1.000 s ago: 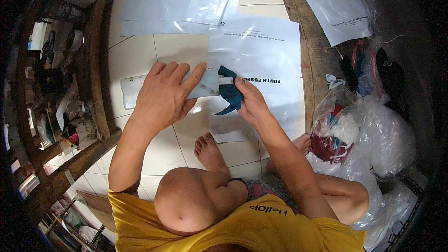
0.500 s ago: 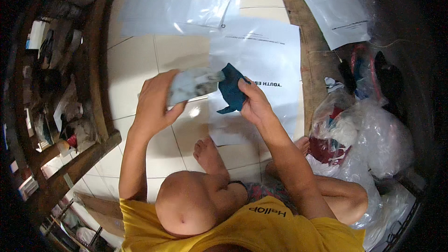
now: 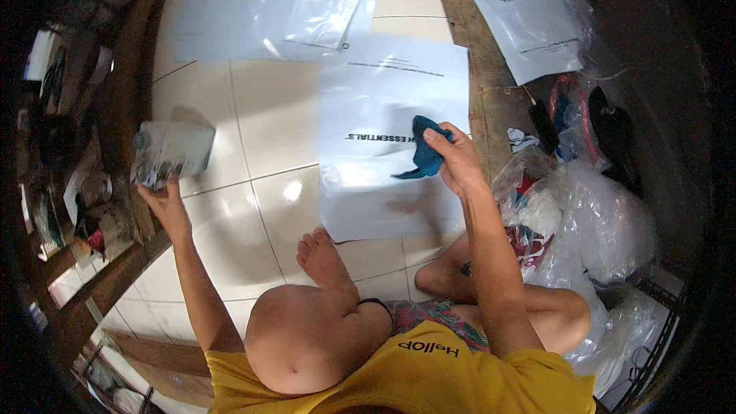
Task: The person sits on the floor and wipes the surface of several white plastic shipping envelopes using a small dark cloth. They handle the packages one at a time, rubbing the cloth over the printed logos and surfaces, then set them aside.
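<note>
At the left, by the wooden shelving, a pale translucent boxy plastic container (image 3: pixel 180 146) with a cap sits on the tiles. My left hand (image 3: pixel 170 203) is at its near end, fingers spread apart with the tips at its edge. A dark teal cloth (image 3: pixel 426 152) is pinched in my right hand (image 3: pixel 460 161), between thumb and fingers, and its pointed end hangs to the left. Beneath the cloth lies a large white plastic bag (image 3: pixel 383 211) with black print, flat on the floor. The cloth's shadow falls on the bag.
More pale plastic bags (image 3: pixel 253 8) overlap at the far side. Another printed white bag (image 3: pixel 529 23) lies on a wooden board (image 3: pixel 491 100). Clear bags with stuff inside (image 3: pixel 606 215) heap up at the right. Wooden shelving (image 3: pixel 146 46) stands along the left.
The container has moved left, away from the cloth, and sits beside the shelving. My left hand has loosened from it. My right hand still holds the cloth, now further right over the bag.
</note>
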